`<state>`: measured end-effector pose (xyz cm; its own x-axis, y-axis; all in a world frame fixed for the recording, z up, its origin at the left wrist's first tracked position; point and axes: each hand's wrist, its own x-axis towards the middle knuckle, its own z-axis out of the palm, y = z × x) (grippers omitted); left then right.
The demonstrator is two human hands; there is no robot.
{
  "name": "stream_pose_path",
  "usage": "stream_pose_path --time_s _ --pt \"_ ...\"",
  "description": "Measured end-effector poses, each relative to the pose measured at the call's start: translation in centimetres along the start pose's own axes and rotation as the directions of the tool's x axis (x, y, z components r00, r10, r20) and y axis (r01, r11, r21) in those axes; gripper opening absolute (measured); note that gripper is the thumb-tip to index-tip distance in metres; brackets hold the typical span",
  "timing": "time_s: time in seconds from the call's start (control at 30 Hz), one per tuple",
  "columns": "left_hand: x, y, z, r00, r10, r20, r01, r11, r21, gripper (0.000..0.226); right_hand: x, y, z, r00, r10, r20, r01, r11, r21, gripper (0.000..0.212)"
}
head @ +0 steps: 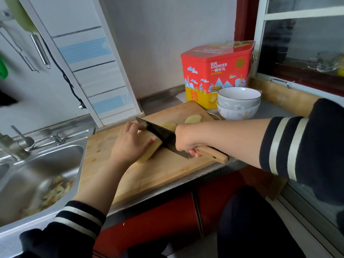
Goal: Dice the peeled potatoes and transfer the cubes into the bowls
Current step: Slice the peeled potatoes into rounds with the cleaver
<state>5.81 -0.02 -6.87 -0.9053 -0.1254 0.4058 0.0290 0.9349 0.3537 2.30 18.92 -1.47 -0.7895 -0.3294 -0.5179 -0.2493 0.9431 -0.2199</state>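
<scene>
The right hand is wrapped around the wooden handle of a dark-bladed cleaver, fingers curled under the grip, the blade running away from it toward the wall. Directly beneath the blade lies the peeled potato being cut, resting on the wooden cutting board; the edge meets the potato's upper side, though how deep it has entered is unclear from this angle. The left hand lies on the potato on the far side of the blade from the knife hand, fingers bent over it and fingertips close against the flat of the steel. Just beyond the knife hand, two more peeled potatoes sit on the board, one partly hidden by the wrist. Farther out past these, off the board's corner, two white bowls stand nested, in front of a red and yellow Gift Cookies tin. Beyond the holding hand, beside the board, a steel sink contains what look like peelings.
</scene>
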Motion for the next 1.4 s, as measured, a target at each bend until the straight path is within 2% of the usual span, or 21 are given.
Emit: stream_pose_path --time_s 0.07,0.17,0.23,0.47,0.63,0.87,0.93,1.0,1.07,1.1,1.17,1.2,1.23,1.27,1.33,1.4 --pt "-0.4 0.2 0.0 0.993 -0.068 0.098 0.064 0.997 0.052 0.075 0.3 0.4 -0.1 1.000 0.004 0.024 -0.006 0.996 0.091 0.022" --pt "-0.6 0.4 0.2 0.984 -0.102 0.146 0.085 0.989 0.117 0.091 0.3 2.2 -0.9 0.996 -0.065 -0.066 0.081 0.960 0.268 0.014" --pt "-0.1 0.2 0.1 0.971 -0.142 0.193 0.119 0.985 0.124 0.093 0.5 3.7 -1.8 0.989 -0.098 -0.107 0.127 0.942 0.310 0.015" --pt "0.0 -0.1 -0.2 0.966 -0.118 0.230 0.091 0.988 0.124 0.088 2.3 6.9 -4.0 0.979 -0.173 -0.112 0.195 0.954 0.228 0.023" --pt "0.0 0.1 -0.4 0.963 -0.124 0.239 0.099 0.988 0.115 0.086 4.5 6.7 -4.5 0.954 -0.217 -0.208 0.260 0.943 0.209 0.021" --pt "0.2 -0.4 -1.0 0.950 -0.139 0.279 0.112 0.987 0.111 0.086 5.7 6.1 -4.6 0.887 -0.273 -0.373 0.261 0.962 -0.082 0.021" --pt "0.3 -0.6 -1.4 0.939 -0.151 0.310 0.117 0.985 0.125 0.085 5.5 6.3 -4.2 0.855 -0.311 -0.415 0.239 0.946 -0.217 0.025" --pt "0.3 -0.9 -2.0 0.925 -0.152 0.347 0.145 0.988 0.046 0.081 5.2 6.8 -3.7 0.822 -0.349 -0.450 0.220 0.923 -0.314 0.027" --pt "0.4 -1.1 -2.6 0.958 -0.147 0.247 0.204 0.953 -0.224 0.060 4.6 7.7 -3.3 0.803 -0.366 -0.471 0.202 0.910 -0.363 0.029" --pt "0.6 -1.0 -3.0 0.979 -0.168 0.118 0.199 0.914 -0.354 0.043 4.3 8.2 -3.0 0.788 -0.376 -0.488 0.184 0.900 -0.395 0.029" --pt "1.6 -0.5 -4.0 0.965 -0.217 -0.151 0.132 0.890 -0.437 0.017 3.6 9.3 -2.4 0.733 -0.414 -0.540 0.145 0.870 -0.471 0.029" --pt "2.3 0.0 -4.5 0.953 -0.213 -0.213 0.103 0.895 -0.435 0.009 3.2 9.8 -2.0 0.703 -0.431 -0.566 0.126 0.858 -0.497 0.029" --pt "3.1 0.6 -4.9 0.961 -0.182 -0.210 0.077 0.901 -0.427 0.003 2.9 10.2 -1.6 0.682 -0.442 -0.583 0.108 0.849 -0.517 0.029" --pt "3.8 1.5 -5.0 0.980 -0.124 -0.155 0.052 0.914 -0.403 0.007 2.5 10.5 -1.2 0.671 -0.448 -0.591 0.092 0.841 -0.534 0.029" --pt "5.1 3.4 -4.4 0.997 0.011 0.072 0.011 0.954 -0.301 0.011 2.1 10.8 -0.3 0.667 -0.456 -0.589 0.062 0.822 -0.566 0.029" --pt "6.0 5.2 -3.1 0.937 0.119 0.327 -0.078 0.987 -0.138 0.009 2.0 11.1 0.5 0.664 -0.460 -0.589 0.036 0.807 -0.590 0.029"
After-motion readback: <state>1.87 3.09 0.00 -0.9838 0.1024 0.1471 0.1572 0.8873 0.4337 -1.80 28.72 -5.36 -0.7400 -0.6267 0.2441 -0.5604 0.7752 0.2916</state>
